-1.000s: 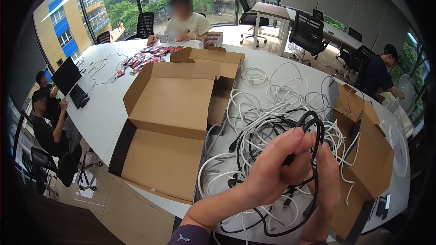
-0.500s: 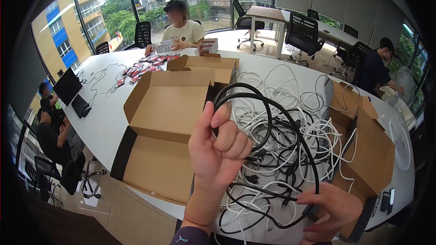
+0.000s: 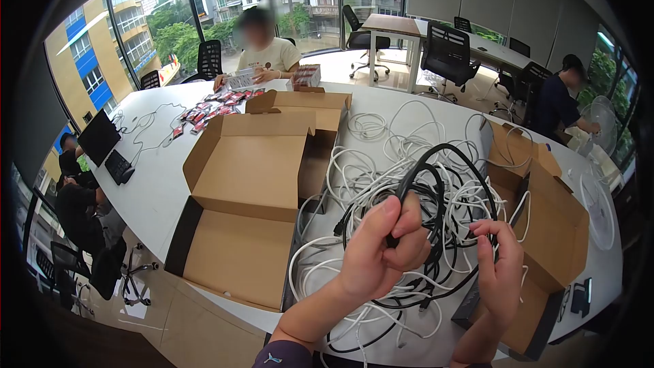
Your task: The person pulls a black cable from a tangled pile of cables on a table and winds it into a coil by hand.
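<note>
Head | left hand [image 3: 383, 249] gripping black cable [image 3: 408, 179] | right hand [image 3: 501, 266] higher than before, grip unclear

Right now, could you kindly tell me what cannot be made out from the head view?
In the head view:
Black cable: the stretch inside the left grip is hidden by that grip.
Right grip: whether it clasps or merely touches the cable; the grip itself covers any contact.
Cable ends: which belong to the held loop is lost in the cable pile.
Red packets: printing too small.
Left sleeve: cut off by the bottom edge.
</note>
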Tool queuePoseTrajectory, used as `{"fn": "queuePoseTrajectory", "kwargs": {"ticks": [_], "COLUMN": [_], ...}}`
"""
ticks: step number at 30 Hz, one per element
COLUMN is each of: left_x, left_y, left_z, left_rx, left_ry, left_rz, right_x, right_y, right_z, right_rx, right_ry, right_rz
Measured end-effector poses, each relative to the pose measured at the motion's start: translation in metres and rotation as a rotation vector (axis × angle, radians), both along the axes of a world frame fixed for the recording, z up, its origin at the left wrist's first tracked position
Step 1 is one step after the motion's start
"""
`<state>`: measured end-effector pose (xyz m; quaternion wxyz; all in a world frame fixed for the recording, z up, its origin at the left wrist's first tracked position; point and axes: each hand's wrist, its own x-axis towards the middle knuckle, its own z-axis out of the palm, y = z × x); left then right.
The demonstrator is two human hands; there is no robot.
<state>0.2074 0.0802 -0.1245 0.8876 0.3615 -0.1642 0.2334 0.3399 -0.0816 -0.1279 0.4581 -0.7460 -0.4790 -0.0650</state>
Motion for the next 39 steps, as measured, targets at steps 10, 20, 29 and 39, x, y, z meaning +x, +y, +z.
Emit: {"fn": "queuePoseTrajectory", "kwargs": {"ticks": [10, 20, 29, 39], "left_x": [0.006, 0.013, 0.004, 0.002], "left_y": [-0.022, -0.012, -0.004, -0.015], "left_z": [0.002, -0.003, 0.005, 0.007], "left_rx": [0.213, 0.359, 0.369, 0.470], "left_ry": [0.138, 0.078, 0.123, 0.125], "left_rz": [0.132, 0.489, 0.500, 0.438], "right_x": [-0.012, -0.021, -0.022, -0.019], "right_y": [0.018, 0.015, 0.022, 0.027], "right_z": [-0.008, -0.002, -0.006, -0.018], "right_rx": [-0.235, -0.042, 0.242, -0.225], "right_ry": [0.027, 0.564, 0.585, 0.203], "right_rz": [0.156, 0.279, 0.265, 0.434]}}
